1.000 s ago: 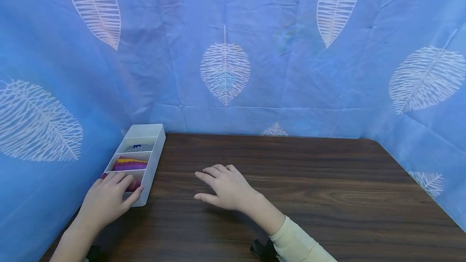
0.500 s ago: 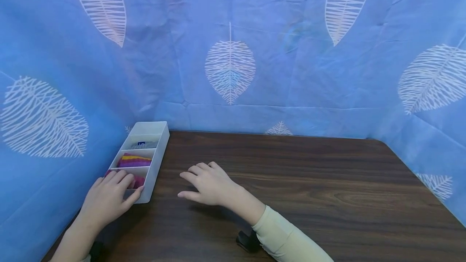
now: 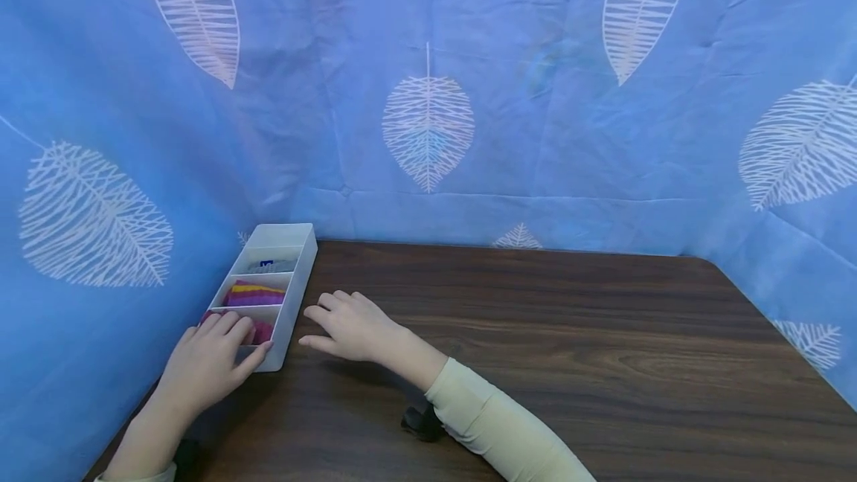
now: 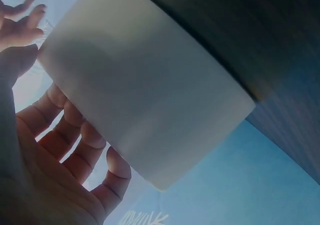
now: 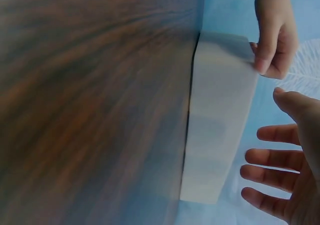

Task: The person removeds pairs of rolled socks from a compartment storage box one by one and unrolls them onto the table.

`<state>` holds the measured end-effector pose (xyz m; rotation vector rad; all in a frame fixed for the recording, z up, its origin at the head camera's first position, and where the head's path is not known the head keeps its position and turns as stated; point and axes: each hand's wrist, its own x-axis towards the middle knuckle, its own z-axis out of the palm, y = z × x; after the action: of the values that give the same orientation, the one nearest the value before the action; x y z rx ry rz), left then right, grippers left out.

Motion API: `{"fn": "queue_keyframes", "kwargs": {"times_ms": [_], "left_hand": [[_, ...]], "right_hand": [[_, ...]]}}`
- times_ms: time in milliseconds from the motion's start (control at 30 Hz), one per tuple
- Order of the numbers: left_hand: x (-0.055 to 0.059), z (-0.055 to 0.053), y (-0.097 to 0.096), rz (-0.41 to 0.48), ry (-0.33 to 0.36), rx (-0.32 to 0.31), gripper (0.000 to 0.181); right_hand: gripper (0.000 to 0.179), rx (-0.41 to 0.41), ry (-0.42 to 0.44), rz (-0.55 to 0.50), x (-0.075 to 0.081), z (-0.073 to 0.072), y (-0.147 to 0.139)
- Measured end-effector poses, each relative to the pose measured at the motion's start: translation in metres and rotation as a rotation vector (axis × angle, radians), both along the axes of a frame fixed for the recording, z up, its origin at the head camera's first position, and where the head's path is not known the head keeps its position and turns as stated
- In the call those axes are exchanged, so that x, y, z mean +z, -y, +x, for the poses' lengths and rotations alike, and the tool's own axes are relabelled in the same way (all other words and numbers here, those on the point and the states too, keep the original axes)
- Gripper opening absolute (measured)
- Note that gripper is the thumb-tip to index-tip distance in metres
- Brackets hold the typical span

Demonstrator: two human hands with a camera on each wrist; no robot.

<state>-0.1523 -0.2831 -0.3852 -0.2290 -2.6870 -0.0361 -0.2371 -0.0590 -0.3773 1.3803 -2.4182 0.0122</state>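
A white divided storage box (image 3: 291, 312) stands at the left of the table, its long side wall facing the right hand. My left hand (image 3: 207, 363) grips its near end, fingers curled over the rim and thumb at the right corner; in the left wrist view these fingers (image 4: 90, 135) bend over the edge of the box (image 4: 145, 85). A dark pink folded item (image 3: 262, 332) lies partly hidden under that hand. Behind it sits a folded purple cloth with a yellow stripe (image 3: 254, 294). My right hand (image 3: 351, 326) hovers beside the box, fingers spread and holding nothing.
A grey item with a blue mark (image 3: 271, 266) lies in a farther compartment. The dark wooden table (image 3: 535, 333) stretches to the right. Blue leaf-patterned cloth (image 3: 549, 140) hangs behind and at both sides. A black wrist device (image 3: 422, 422) shows below the right sleeve.
My right hand has moved left across the table, closer to the box. The left hand has stayed at the box's near end. The head view has shifted slightly.
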Motion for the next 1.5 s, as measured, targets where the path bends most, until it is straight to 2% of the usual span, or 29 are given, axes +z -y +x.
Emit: {"fn": "queue_keyframes", "kwargs": {"times_ms": [267,500,767,967,1133,1333,1500], "left_hand": [[-0.003,0.000,0.002,-0.006,-0.070,-0.040,0.035],[-0.002,0.001,0.005,-0.014,-0.085,-0.034,0.035],[-0.001,0.003,0.010,-0.042,-0.088,-0.020,0.038],[-0.001,0.003,0.012,-0.054,-0.095,-0.011,0.042],[0.000,0.005,0.013,-0.057,-0.076,0.007,0.044],[-0.001,0.005,0.014,-0.043,-0.065,0.034,0.046],[0.000,0.003,0.014,-0.030,-0.052,0.049,0.046]], "right_hand": [[0.038,0.059,0.008,-0.109,-0.007,-0.012,0.026],[0.036,0.080,0.074,-0.191,-0.008,-0.019,0.048],[0.038,0.047,0.192,-0.127,-0.001,-0.019,0.071],[0.039,0.020,0.214,-0.057,0.001,-0.018,0.081],[0.041,-0.002,0.233,-0.027,0.001,-0.016,0.089],[0.044,-0.111,0.306,0.036,0.002,-0.014,0.097],[0.039,-0.179,0.374,0.031,0.003,-0.013,0.100]]}}
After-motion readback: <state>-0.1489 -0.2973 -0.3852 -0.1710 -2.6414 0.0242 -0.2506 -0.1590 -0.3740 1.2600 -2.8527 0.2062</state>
